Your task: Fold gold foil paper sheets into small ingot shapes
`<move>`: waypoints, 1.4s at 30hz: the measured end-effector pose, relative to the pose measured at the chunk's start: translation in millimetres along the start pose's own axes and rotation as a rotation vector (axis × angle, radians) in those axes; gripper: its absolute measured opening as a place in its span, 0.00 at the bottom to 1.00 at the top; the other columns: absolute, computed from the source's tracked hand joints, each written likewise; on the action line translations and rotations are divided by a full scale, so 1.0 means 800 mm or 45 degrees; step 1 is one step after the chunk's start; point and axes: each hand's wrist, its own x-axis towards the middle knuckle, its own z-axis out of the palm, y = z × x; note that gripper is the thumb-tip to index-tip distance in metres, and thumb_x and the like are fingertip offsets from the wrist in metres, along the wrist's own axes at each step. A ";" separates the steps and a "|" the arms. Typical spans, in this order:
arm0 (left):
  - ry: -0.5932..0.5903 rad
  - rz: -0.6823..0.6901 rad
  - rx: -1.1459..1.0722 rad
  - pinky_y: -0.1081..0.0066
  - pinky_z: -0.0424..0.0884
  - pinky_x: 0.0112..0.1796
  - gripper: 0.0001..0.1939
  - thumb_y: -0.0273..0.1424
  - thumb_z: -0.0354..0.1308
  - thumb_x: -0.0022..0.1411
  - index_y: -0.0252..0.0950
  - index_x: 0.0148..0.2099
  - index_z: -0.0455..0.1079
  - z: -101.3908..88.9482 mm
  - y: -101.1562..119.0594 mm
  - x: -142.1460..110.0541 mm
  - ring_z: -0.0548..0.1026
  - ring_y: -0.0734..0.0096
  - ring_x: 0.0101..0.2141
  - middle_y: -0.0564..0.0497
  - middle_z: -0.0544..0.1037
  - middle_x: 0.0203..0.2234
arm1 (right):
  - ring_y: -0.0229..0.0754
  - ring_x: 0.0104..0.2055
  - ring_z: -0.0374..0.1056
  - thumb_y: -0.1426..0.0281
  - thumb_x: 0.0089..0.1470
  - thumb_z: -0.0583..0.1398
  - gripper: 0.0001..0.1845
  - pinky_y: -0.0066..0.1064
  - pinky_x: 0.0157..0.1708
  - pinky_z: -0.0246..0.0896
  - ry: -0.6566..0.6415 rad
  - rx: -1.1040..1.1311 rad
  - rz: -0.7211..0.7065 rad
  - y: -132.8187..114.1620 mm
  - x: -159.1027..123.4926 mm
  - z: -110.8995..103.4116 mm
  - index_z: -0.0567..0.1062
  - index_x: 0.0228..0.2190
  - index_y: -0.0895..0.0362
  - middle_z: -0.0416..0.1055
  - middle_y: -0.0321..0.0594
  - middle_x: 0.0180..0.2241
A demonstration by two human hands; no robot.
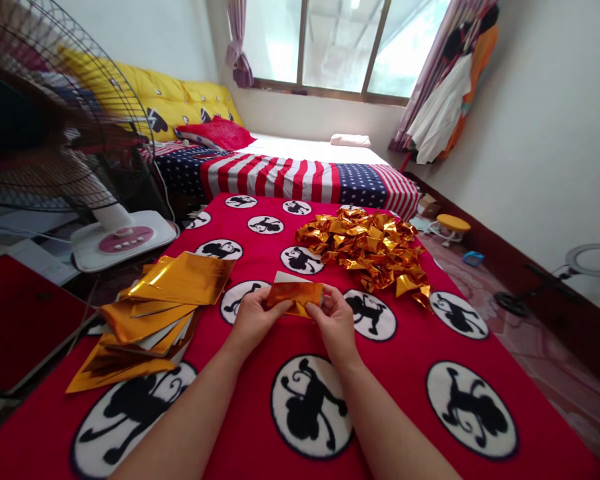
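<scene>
Between both hands is a sheet of gold foil paper, partly folded, with a pale corner showing behind its top edge. My left hand pinches its left end, thumb on the near face. At the right end my right hand grips it the same way. Left of my hands lies a loose stack of flat gold foil sheets, some with pale undersides. A heap of folded gold foil pieces sits on the right, beyond my right hand.
The red cloth with black monkey figures in white circles covers the table. A fan stands at the left, its blades blurred. Behind the table is a bed. On the right floor are a yellow stool and a ring light.
</scene>
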 end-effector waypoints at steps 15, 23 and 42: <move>0.214 -0.108 -0.347 0.73 0.76 0.29 0.32 0.38 0.72 0.43 0.33 0.51 0.72 0.005 0.011 -0.002 0.79 0.66 0.29 0.49 0.82 0.29 | 0.33 0.17 0.59 0.58 0.50 0.63 0.17 0.25 0.18 0.51 0.034 -0.263 0.053 0.005 -0.002 0.000 0.66 0.20 0.56 0.64 0.29 0.15; 0.095 -0.089 -0.235 0.72 0.74 0.31 0.17 0.39 0.72 0.43 0.32 0.34 0.78 0.005 0.000 -0.003 0.78 0.66 0.28 0.47 0.82 0.29 | 0.41 0.32 0.69 0.60 0.52 0.62 0.13 0.30 0.31 0.64 0.012 -0.070 0.005 0.001 -0.002 0.000 0.76 0.33 0.57 0.75 0.37 0.30; 0.134 -0.068 -0.139 0.72 0.72 0.31 0.17 0.41 0.66 0.50 0.31 0.33 0.76 0.003 -0.002 -0.002 0.76 0.68 0.28 0.49 0.80 0.27 | 0.32 0.21 0.52 0.58 0.50 0.64 0.17 0.25 0.21 0.46 0.090 -0.161 -0.026 0.011 0.000 -0.006 0.68 0.21 0.57 0.60 0.30 0.19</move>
